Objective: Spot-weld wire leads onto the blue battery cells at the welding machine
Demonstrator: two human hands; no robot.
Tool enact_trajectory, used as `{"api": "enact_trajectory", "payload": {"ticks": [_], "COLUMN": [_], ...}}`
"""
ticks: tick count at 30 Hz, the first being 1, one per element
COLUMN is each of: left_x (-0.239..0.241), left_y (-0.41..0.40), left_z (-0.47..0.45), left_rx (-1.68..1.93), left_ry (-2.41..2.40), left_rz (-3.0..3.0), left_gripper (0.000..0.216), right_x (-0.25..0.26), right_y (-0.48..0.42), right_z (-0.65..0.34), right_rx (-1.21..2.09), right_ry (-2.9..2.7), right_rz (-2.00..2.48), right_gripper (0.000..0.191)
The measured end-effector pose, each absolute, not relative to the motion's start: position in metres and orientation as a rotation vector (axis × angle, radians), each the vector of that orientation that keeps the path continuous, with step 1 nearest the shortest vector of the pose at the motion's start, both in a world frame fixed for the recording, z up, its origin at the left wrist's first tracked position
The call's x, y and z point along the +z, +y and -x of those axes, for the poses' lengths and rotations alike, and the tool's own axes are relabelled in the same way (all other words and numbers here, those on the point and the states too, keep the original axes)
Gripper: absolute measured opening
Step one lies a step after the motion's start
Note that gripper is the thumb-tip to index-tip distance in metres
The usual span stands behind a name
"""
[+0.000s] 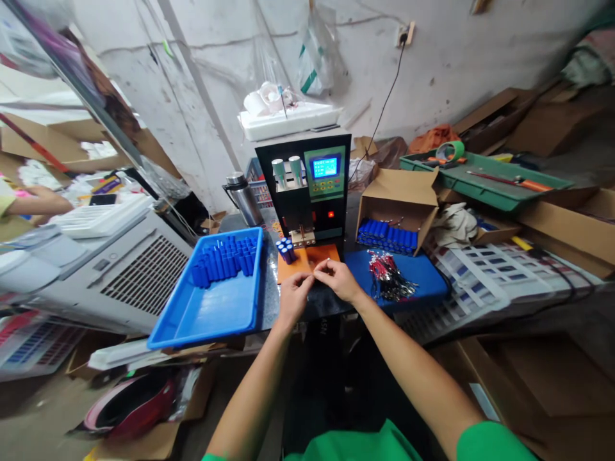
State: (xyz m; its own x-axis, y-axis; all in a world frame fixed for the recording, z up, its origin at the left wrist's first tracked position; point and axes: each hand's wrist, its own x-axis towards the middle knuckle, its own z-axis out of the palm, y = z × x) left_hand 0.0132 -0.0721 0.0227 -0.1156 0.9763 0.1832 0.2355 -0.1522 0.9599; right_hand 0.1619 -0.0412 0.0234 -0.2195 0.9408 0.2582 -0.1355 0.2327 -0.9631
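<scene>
My left hand (295,296) and my right hand (337,280) meet fingertip to fingertip, both pinched closed. Whatever lies between the fingers is too small to make out. Just beyond them is an orange board (314,255) at the foot of a black spot welder (303,205) with a lit blue display. Several blue cylindrical battery cells (285,251) stand upright in a cluster on the board's left side. To the right of my right hand, a pile of red and black wire leads (388,274) rests on a blue pad (429,282).
At left, a blue tray (211,314) holds many blue cells. A cardboard box (401,192) of wired blue cells stands at right, near a green tray (485,176) with tools. A steel flask (244,200) is behind. Another person's arm (41,203) shows far left.
</scene>
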Motion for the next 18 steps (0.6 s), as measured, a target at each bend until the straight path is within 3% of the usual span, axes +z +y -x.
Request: {"api": "enact_trajectory", "payload": {"ticks": [4,8,13,18], "left_x": [0.023,0.023,0.020,0.014], "left_y": [-0.073,-0.065,-0.040,-0.030], "left_z": [-0.009,0.002,0.023,0.026], "left_rx": [1.299,1.523,1.531,1.545], "left_ry": [1.447,1.695,1.985,1.969], "left_rz": [-1.515,-1.652,-1.894,-1.935], "left_gripper": [0.024,0.023,0.038,0.026], "right_x": [0.021,0.018,0.015,0.012], "right_y": [-0.039,-0.035,-0.030,-0.029], "right_z": [-0.157,-0.157,-0.159,-0.159], "right_rx": [1.205,1.154,1.141,1.159], "right_ry": [-1.417,-1.335,-1.283,-1.261], "right_rz": [0.854,0.886,0.916,0.911], "right_gripper": [0.017,0.018,0.018,0.019]}}
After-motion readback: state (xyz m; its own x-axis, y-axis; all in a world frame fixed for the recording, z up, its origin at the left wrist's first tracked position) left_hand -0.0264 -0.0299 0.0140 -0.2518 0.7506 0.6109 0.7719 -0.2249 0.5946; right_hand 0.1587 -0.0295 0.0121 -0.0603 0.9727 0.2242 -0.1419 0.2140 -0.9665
